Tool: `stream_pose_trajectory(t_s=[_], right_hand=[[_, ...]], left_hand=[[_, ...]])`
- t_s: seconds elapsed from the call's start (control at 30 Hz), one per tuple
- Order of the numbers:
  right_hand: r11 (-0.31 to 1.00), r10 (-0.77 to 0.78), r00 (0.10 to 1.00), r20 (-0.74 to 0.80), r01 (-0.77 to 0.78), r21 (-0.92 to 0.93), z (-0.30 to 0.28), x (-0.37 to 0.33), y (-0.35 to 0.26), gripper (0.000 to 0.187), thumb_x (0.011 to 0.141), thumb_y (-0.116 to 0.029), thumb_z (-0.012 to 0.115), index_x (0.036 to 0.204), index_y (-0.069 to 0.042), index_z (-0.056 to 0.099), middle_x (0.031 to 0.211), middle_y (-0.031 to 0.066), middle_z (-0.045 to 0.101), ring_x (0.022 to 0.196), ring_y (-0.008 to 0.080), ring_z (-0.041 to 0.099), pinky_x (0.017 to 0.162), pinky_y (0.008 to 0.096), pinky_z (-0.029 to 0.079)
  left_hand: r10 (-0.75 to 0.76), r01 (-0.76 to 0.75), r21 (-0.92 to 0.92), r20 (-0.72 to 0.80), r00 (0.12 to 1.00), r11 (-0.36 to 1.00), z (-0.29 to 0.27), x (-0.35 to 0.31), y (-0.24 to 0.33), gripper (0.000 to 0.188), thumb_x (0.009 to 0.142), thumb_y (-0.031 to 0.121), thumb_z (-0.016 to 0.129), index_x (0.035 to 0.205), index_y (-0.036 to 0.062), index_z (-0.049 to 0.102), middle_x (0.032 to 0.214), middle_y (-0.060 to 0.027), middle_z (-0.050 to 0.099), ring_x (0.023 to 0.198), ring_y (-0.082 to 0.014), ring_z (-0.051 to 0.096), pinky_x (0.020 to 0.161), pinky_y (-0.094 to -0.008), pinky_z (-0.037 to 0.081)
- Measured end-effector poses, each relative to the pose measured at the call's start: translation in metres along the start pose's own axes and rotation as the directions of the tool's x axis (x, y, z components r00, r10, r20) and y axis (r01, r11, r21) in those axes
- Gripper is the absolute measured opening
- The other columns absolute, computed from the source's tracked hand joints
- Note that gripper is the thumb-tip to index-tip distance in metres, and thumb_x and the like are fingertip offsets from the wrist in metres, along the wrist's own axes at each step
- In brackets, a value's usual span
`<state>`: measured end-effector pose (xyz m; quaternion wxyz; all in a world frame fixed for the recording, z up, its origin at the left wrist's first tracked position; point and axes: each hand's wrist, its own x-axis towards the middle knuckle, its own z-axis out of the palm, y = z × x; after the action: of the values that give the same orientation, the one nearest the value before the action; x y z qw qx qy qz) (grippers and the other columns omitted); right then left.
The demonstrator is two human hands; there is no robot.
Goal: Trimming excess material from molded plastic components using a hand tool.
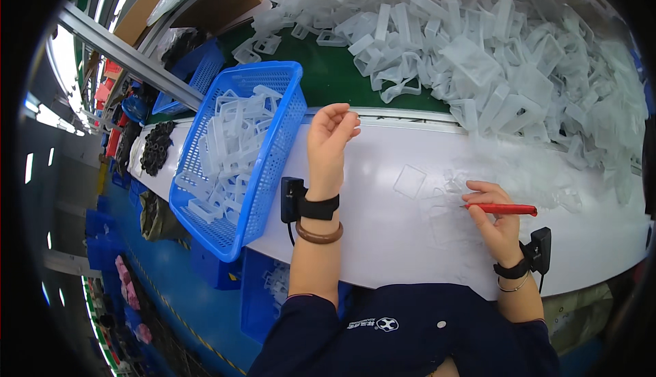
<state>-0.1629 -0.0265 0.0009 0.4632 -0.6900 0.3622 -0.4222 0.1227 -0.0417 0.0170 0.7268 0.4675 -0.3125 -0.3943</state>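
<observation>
Raised over the white tabletop beside the blue basket (290, 114), my left hand (328, 148) has its fingers curled toward the thumb. Whether anything small sits between those fingertips, I cannot make out. My right hand (497, 223) grips a slim red pen-shaped tool (509, 209), its thin tip pointing left above the table. A clear, thin square frame (410, 181) lies flat between my hands. More clear plastic pieces (447, 221), hard to tell apart, lie just left of the right hand. The basket contains many translucent white plastic frames (229, 138).
A large heap of translucent plastic frames (471, 62) covers the green surface (328, 69) across the table's far side. At the left stand a metal post (130, 52) and black parts (158, 148). Below the table edge sits a blue bin (253, 308) with small pieces.
</observation>
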Motion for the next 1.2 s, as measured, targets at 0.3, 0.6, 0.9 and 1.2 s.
stream_pose_trajectory(t_s=[0.3,0.6,0.9,1.2], right_hand=[[0.999,-0.035,0.999,-0.041,0.034,-0.013,-0.007,-0.009,-0.002,0.01,0.074,-0.004,0.062,0.083,-0.001,0.061,0.094,0.0136,0.06,0.087,0.0222,0.058,0.076,0.0306,0.044],[0.899,-0.362,0.932,0.018,0.355,-0.256,-0.013,0.0,-0.027,0.01,0.073,-0.006,0.065,0.081,-0.003,0.06,0.106,0.0156,0.056,0.089,0.0237,0.057,0.079,0.0328,0.044],[0.844,0.122,0.989,0.086,-0.149,0.516,-0.011,-0.009,-0.007,0.01,0.081,-0.009,0.059,0.086,0.0,0.06,0.093,0.0102,0.059,0.084,0.0159,0.055,0.078,0.0295,0.044],[0.619,0.279,0.939,0.203,-0.337,0.71,-0.01,-0.008,0.002,0.014,0.084,-0.012,0.056,0.087,0.001,0.058,0.091,0.008,0.058,0.08,0.0125,0.051,0.073,0.0256,0.04]], left_hand=[[0.205,-0.371,0.881,0.321,0.924,0.294,0.03,0.059,-0.077,0.02,0.074,0.007,0.058,0.094,0.0023,0.056,0.09,-0.0125,0.058,0.082,-0.0333,0.055,0.073,-0.0398,0.043],[-0.13,-0.098,0.423,0.478,0.869,0.901,0.073,-0.064,-0.019,0.022,0.085,0.01,0.054,0.102,-0.0028,0.051,0.089,-0.0071,0.058,0.082,-0.0133,0.057,0.073,-0.0257,0.046],[-0.038,-0.09,0.236,0.489,0.871,0.968,0.064,-0.091,-0.041,0.035,0.084,0.005,0.054,0.115,-0.0032,0.042,0.103,-0.01,0.053,0.095,-0.0144,0.051,0.084,-0.0276,0.04],[-0.412,0.638,-0.225,0.599,0.687,0.737,0.058,-0.093,-0.03,0.037,0.084,0.008,0.054,0.118,0.0009,0.04,0.108,-0.0115,0.054,0.101,-0.018,0.051,0.089,-0.0315,0.039]])
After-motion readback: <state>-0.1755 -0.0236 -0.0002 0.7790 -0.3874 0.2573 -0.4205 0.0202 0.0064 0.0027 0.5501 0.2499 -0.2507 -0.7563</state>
